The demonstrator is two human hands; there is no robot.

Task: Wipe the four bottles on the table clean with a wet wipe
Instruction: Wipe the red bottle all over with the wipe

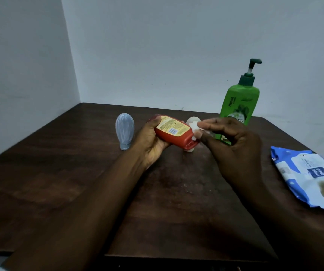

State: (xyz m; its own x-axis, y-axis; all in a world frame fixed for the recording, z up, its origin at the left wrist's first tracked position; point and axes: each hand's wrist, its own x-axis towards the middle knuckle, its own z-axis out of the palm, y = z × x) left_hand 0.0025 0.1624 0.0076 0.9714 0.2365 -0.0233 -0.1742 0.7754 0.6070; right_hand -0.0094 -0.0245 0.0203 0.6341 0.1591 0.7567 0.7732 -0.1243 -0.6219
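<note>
the red bottle (173,132) is held up off the table (79,182), near its middle. it is tipped on its side, with the cap end pointing to the right. it is gripped round its bottom half by the left hand (151,141), with the fingers and thumb curled round it. a small white wet wipe (194,127) is pinched in the bent fingertips of the right hand (233,147) and is pressed on the cap end of the red bottle.

so the red bottle is the one being wiped now, and the cap end looks like the part being done. it cannot be told if the rest of it is clean yet.

three more things are seen round it. a small blue-grey bottle (125,131) is stood on its cap just to the left. a tall green pump bottle (239,106) is stood at the back, behind the right hand. a round white thing (192,119) is mostly hidden behind the wipe; it may be the fourth bottle. none of these is touched by a hand. it cannot be told which are already clean, so some wiping is likely left.

a blue and white pack of wet wipes (309,178) is laid flat at the right edge of the table.
</note>
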